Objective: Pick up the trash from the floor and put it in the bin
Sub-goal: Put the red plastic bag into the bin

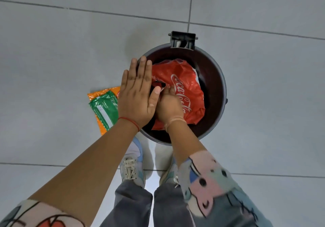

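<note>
Shoes (131, 169): standing on the tiled floor (52, 51), toes right at the bin.
Left hand (136, 93): hovering flat over the bin's near-left rim, fingers straight and together, gripping nothing.
Right hand (169, 103): reaching down inside, resting on the red bag (182, 82); fingers hidden, so the grip is impossible to call.
Wrapper (105, 109): orange-and-green, lying on the tiles just left of the bin.
Bin (222, 79): open, bag sitting inside.
Advice: pressing the bag down firmly, making room for the wrapper.
</note>
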